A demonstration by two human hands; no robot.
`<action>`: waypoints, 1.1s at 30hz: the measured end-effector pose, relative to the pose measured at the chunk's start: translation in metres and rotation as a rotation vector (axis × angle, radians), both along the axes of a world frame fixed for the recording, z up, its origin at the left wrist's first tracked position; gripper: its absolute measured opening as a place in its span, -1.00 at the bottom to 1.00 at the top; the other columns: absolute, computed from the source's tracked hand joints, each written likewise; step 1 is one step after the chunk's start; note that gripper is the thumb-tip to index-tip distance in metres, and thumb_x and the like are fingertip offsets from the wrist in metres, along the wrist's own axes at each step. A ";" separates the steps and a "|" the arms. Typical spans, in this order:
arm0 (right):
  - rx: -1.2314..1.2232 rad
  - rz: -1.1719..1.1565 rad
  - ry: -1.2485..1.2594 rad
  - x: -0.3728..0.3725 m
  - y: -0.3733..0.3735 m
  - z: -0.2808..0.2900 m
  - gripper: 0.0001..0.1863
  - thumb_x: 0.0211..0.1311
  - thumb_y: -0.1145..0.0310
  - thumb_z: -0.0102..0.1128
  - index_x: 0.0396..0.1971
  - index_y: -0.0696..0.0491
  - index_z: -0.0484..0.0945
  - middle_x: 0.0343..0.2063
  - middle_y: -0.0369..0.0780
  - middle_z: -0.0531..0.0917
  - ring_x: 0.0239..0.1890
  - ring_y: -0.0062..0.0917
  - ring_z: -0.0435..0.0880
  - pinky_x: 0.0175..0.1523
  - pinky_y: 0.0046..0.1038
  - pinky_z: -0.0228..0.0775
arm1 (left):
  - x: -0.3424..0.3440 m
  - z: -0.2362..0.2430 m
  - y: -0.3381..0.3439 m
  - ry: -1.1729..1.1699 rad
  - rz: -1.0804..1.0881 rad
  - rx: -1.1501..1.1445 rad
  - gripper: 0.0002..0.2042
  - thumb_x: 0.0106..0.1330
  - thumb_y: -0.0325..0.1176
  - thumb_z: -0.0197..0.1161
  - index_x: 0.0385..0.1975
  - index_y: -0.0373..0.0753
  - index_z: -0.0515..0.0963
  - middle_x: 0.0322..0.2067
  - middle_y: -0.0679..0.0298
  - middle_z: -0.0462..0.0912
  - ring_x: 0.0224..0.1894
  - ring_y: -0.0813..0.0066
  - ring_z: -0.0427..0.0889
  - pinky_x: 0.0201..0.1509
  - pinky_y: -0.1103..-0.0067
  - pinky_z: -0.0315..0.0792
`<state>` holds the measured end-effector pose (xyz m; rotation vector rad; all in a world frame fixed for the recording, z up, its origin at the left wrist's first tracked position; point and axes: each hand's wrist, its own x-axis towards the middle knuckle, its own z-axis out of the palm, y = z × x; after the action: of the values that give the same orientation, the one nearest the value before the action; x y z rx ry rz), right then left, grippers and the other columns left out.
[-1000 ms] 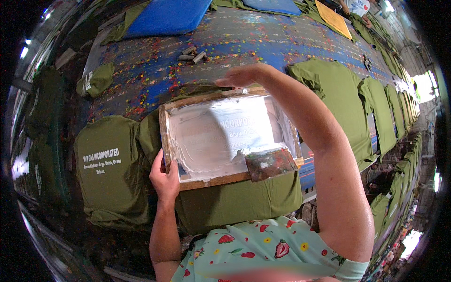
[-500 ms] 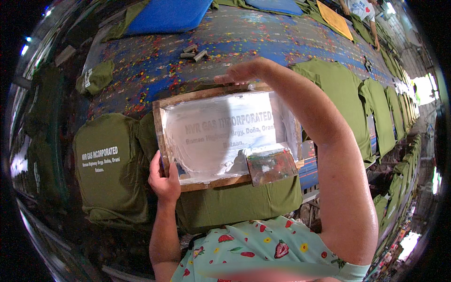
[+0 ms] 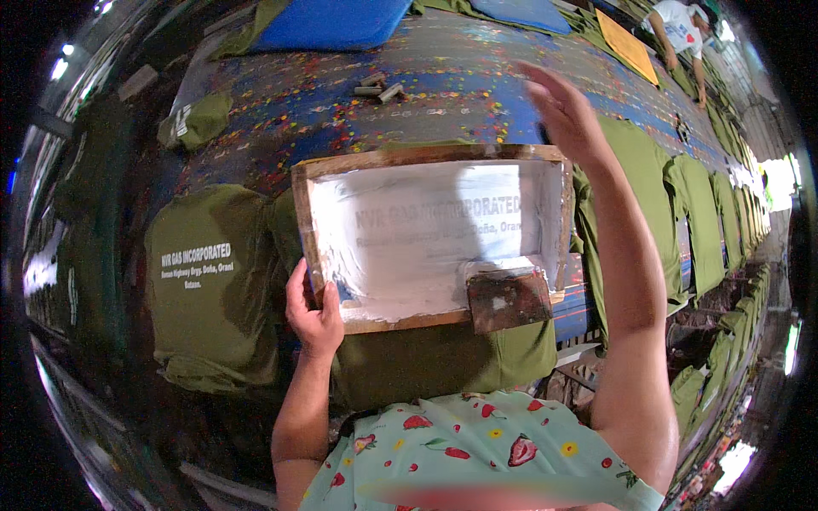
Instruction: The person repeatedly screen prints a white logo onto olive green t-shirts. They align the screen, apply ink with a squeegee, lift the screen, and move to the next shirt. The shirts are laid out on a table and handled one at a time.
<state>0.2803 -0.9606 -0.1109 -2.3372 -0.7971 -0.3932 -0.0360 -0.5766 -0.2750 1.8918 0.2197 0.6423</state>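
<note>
My left hand [image 3: 315,313] grips the near left corner of a wooden-framed printing screen [image 3: 426,322], thumb on top of the rim. Its mesh [image 3: 409,247] is smeared with white ink, and grey lettering shows through. On the near right rim rests a paint-stained flat squeegee [image 3: 509,300], which neither hand touches. An olive green shirt [image 3: 443,362] lies beneath the screen, its near part showing. Beyond the screen's far right corner my right hand [image 3: 567,115] is raised, fingers stretched out, holding nothing.
To the left lies an olive shirt [image 3: 209,298] with white print. More olive shirts [image 3: 635,179] line the right side. Small grey blocks [image 3: 379,88] sit on the paint-spotted table [image 3: 298,102]. Blue boards [image 3: 332,24] and a yellow board [image 3: 626,47] lie far off, near another person [image 3: 680,34].
My right hand has swung rightward and away from the screen's far rim, out past its corner. The left hand keeps its grip. The whole view has shifted slightly.
</note>
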 end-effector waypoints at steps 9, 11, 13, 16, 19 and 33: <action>0.898 -0.657 0.844 -0.208 -0.089 -0.117 -0.29 0.73 -0.21 -0.10 0.28 0.19 0.60 0.06 -0.22 0.72 0.10 -0.48 0.63 0.33 -0.33 0.41 | -0.002 0.018 -0.002 0.067 -0.060 -0.179 -0.41 0.48 -0.52 0.30 0.48 -0.43 0.33 0.21 0.07 0.63 0.19 0.37 0.65 0.33 0.42 0.51; 1.033 -0.615 0.808 -0.228 -0.102 -0.123 -0.29 0.75 -0.18 -0.15 0.30 0.20 0.59 0.09 -0.19 0.71 0.13 -0.44 0.63 0.36 -0.31 0.40 | 0.002 0.032 -0.007 0.007 -0.077 -0.177 -0.44 0.46 -0.52 0.33 0.44 -0.43 0.39 0.10 0.13 0.68 0.06 0.44 0.69 0.20 0.47 0.58; 0.940 -0.449 0.753 -0.259 -0.139 -0.108 -0.32 0.78 -0.10 -0.20 0.32 0.22 0.59 0.10 -0.15 0.71 0.16 -0.39 0.62 0.38 -0.28 0.39 | -0.001 0.049 -0.021 -0.031 -0.117 -0.214 -0.46 0.42 -0.52 0.38 0.39 -0.42 0.47 0.07 0.16 0.71 0.02 0.46 0.70 0.20 0.46 0.60; 1.046 -0.606 0.579 -0.335 -0.187 -0.082 -0.32 0.75 -0.13 -0.14 0.38 0.18 0.55 0.20 -0.16 0.68 0.26 -0.35 0.60 0.46 -0.26 0.34 | -0.020 0.068 -0.059 0.042 -0.247 -0.262 -0.44 0.37 -0.42 0.44 0.36 -0.40 0.50 0.09 0.16 0.68 0.07 0.45 0.66 0.26 0.41 0.57; 1.228 -0.808 0.550 -0.439 -0.213 -0.056 -0.23 0.72 -0.21 -0.15 0.45 0.19 0.47 0.26 -0.15 0.66 0.26 -0.31 0.60 0.47 -0.23 0.33 | -0.049 0.079 -0.101 0.069 -0.457 -0.352 -0.41 0.30 -0.38 0.48 0.35 -0.37 0.53 0.04 0.16 0.61 0.04 0.40 0.61 0.20 0.44 0.54; 1.232 -0.925 0.323 -0.712 -0.192 -0.065 -0.14 0.67 -0.33 -0.20 0.37 0.23 0.53 0.18 -0.11 0.73 0.21 -0.28 0.69 0.38 -0.25 0.45 | -0.118 0.075 -0.167 0.193 -0.884 -0.372 -0.40 0.30 -0.29 0.49 0.35 -0.30 0.56 0.00 0.07 0.62 0.06 0.22 0.63 0.25 0.36 0.52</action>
<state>-0.4321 -1.1527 -0.1754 -1.3367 0.6339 -0.6138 -0.1541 -0.7437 -0.2000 1.4801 -0.3486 -0.1761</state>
